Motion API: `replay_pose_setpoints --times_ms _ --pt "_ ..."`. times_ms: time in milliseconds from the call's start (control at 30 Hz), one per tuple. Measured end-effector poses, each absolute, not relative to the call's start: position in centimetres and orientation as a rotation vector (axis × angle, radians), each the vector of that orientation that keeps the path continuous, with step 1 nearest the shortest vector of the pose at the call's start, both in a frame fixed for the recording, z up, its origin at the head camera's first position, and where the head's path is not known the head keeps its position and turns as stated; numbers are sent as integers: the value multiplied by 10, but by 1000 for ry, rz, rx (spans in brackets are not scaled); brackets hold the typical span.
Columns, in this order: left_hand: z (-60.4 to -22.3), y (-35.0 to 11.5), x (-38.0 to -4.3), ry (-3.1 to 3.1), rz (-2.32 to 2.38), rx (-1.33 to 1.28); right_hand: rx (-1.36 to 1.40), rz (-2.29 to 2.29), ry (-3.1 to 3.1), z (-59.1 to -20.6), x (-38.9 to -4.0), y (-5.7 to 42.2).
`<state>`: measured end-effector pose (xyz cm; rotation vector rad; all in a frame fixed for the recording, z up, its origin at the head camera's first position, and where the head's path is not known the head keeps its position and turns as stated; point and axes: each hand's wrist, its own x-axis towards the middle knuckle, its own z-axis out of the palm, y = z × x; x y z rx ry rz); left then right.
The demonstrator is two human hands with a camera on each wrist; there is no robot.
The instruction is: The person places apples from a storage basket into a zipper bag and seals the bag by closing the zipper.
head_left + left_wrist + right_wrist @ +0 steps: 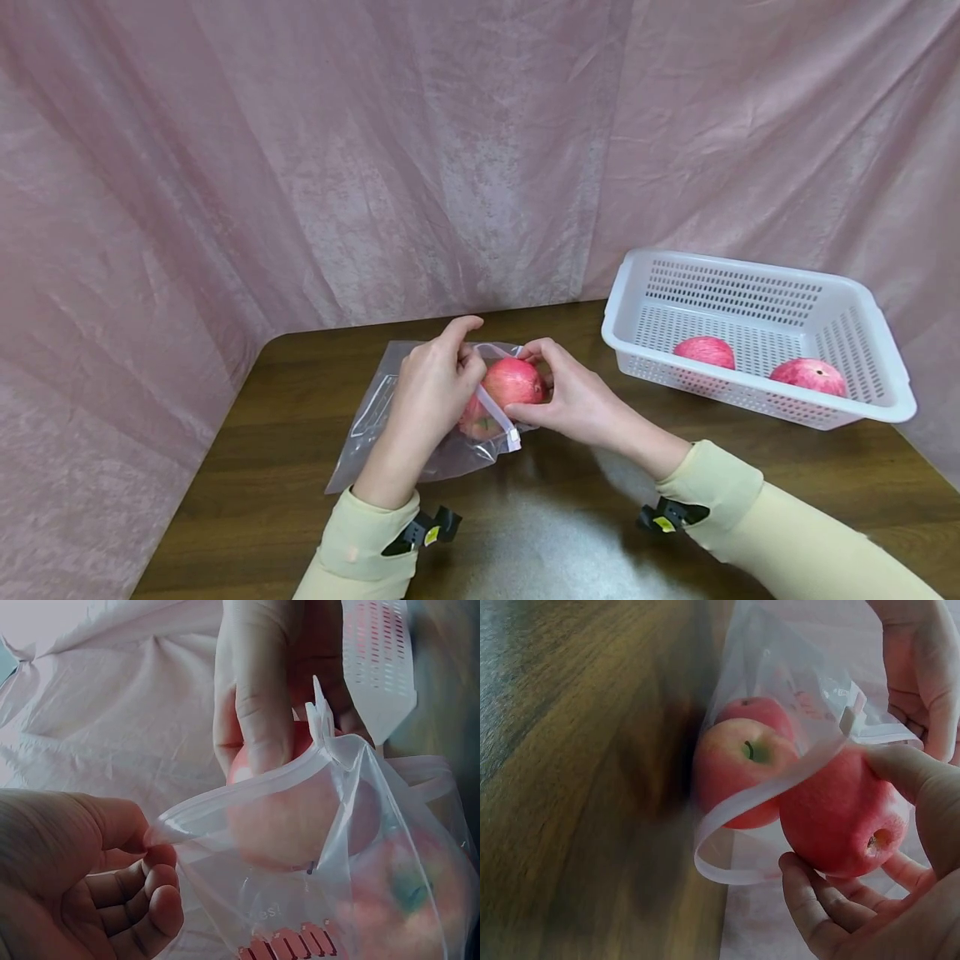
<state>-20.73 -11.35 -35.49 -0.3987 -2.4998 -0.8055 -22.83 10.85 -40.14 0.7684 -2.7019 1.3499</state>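
A clear zip bag (367,429) lies on the table, its mouth open toward the right. My left hand (438,379) pinches the rim of the bag between thumb and index finger, plainest in the left wrist view. With my right hand (577,404) I grip a red apple (836,814) at the bag's mouth, partly past the zip strip. Inside the bag sits an apple (731,769) with its stem showing, and behind it another apple (757,712). A white slider (513,438) is at the near end of the zip strip.
At the right of the brown wooden table (262,467) stands a white perforated basket (750,260). It holds one apple (705,352) and a second apple (810,377). A pink curtain (450,167) hangs behind the table.
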Motion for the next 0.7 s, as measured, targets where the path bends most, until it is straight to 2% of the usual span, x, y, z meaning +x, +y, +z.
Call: replay_pose_setpoints --times_ms 700 --pt "-355 -113 -207 -2466 -807 -417 791 1375 -2648 -411 -227 91"
